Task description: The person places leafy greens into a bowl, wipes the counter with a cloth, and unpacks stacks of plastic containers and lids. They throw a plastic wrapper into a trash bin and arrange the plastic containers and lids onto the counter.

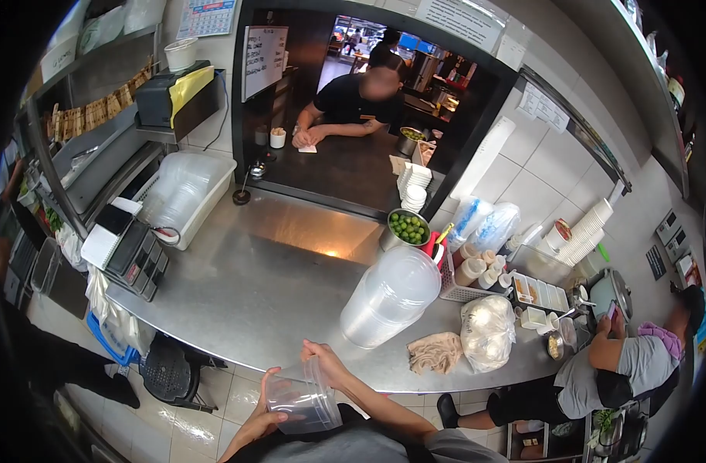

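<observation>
1. Head view, bottom centre of the frame: both hands hold a clear plastic tub (pixel 305 403) below the near edge of the steel tabletop (pixel 252 285).
2. Left hand (pixel 262 417) is cupped under and around the tub's lower left side, fingers wrapped on its wall, so it carries the weight.
3. Right hand (pixel 326 363) is pinched on the tub's upper rim, thumb and fingers closed on the thin edge; I judge this grip steadies the tub or parts it from another nested in it, though the plastic is too clear to tell whether there is one tub or two.
4. Just above the hands, centre of the frame, a tall stack of tubs (pixel 390 297) lies tilted on the tabletop, within easy reach.
5. Right of the stack lie a crumpled cloth (pixel 436 352) and a tied bag (pixel 488 332) of pale round items.
6. A bowl of limes (pixel 408 228) sits further back beside a basket of bottles (pixel 476 274), near the serving hatch.
7. Upper centre, a person (pixel 353 104) leans on the dark counter beyond the hatch; at the lower right another person (pixel 623 363) works at the tabletop's end.
8. A large plastic bin (pixel 187 197) stands at the upper left.
</observation>
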Available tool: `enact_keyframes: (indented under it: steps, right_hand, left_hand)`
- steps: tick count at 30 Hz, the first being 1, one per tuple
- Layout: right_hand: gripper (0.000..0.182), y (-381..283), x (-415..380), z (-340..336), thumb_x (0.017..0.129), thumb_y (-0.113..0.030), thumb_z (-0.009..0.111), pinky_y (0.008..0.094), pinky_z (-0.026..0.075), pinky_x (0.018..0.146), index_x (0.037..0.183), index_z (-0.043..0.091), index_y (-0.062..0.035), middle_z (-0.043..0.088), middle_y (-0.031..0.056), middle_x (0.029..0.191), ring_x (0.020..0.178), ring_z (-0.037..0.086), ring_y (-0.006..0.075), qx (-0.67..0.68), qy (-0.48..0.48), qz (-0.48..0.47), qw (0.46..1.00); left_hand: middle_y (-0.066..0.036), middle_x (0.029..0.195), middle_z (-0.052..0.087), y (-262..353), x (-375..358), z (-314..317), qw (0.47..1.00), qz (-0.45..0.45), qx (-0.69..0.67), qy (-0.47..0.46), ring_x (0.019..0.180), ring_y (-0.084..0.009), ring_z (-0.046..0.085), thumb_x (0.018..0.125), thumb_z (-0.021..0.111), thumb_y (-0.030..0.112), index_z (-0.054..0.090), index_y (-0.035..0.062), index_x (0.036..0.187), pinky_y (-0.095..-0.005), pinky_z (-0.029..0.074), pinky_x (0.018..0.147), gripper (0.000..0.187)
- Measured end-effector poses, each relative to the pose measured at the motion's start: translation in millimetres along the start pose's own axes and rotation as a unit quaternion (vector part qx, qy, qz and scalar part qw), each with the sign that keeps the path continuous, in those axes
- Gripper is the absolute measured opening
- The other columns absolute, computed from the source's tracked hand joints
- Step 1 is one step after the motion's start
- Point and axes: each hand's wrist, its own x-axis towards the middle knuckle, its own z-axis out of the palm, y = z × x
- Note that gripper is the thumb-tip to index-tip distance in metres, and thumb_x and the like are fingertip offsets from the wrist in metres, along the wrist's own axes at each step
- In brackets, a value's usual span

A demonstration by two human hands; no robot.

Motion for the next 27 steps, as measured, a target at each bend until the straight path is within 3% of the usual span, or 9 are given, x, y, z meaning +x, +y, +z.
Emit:
enact_keyframes:
  steps: [7, 10, 13, 19, 27]
  right_hand:
    - [0.037, 30, 20, -17, 0.089, -0.029, 0.046, 0.0245, 0.027, 0.047, 0.057, 0.041, -0.0123, 0.037, -0.0038, 0.056, 0.05, 0.034, 0.0079, 0.041, 0.023, -0.019, 0.999]
    - [0.037, 7, 1, 0, 0.089, -0.028, 0.046, 0.0245, 0.026, 0.046, 0.057, 0.04, -0.0118, 0.034, -0.0046, 0.054, 0.047, 0.032, 0.008, 0.123, 0.028, 0.0, 0.992]
    - [0.037, -1, -4, 4, 0.089, -0.029, 0.046, 0.025, 0.023, 0.044, 0.057, 0.038, -0.0126, 0.03, -0.0054, 0.052, 0.045, 0.028, 0.008, 0.13, -0.021, 0.019, 0.991]
    - [0.031, 16, -8, -5, 0.089, -0.03, 0.045, 0.025, 0.023, 0.042, 0.063, 0.042, -0.0134, 0.032, -0.0044, 0.052, 0.044, 0.029, 0.0081, 0.065, 0.036, 0.065, 0.995]
    - [0.025, 18, -10, 1, 0.086, -0.028, 0.045, 0.0263, 0.027, 0.042, 0.067, 0.046, -0.013, 0.038, -0.0022, 0.056, 0.047, 0.034, 0.0095, 0.07, 0.128, 0.038, 0.989]
  left_hand:
    - [-0.017, 0.129, 0.017, -7, -1, 1, 0.999, 0.017, 0.039, -0.005, 0.121, -0.0368, 0.03, 0.057, 0.073, 0.009, 0.004, 0.0316, 0.136, -0.0542, 0.044, 0.088, 0.108]
    - [-0.017, 0.128, 0.018, -5, 5, 0, 0.999, 0.021, 0.045, -0.007, 0.121, -0.0367, 0.03, 0.057, 0.073, 0.01, 0.004, 0.0314, 0.136, -0.0539, 0.044, 0.088, 0.108]
    - [-0.017, 0.128, 0.018, -3, 8, 4, 0.998, 0.021, 0.053, -0.012, 0.12, -0.0366, 0.03, 0.057, 0.073, 0.01, 0.004, 0.0312, 0.137, -0.0537, 0.044, 0.088, 0.107]
    - [-0.017, 0.127, 0.019, -2, 10, 7, 0.997, 0.033, 0.072, -0.008, 0.12, -0.0364, 0.031, 0.057, 0.073, 0.01, 0.004, 0.0308, 0.137, -0.0533, 0.044, 0.088, 0.107]
    - [-0.017, 0.126, 0.021, -9, 8, 0, 0.997, 0.046, 0.059, -0.003, 0.119, -0.0361, 0.031, 0.058, 0.073, 0.01, 0.005, 0.0303, 0.137, -0.0527, 0.044, 0.088, 0.107]
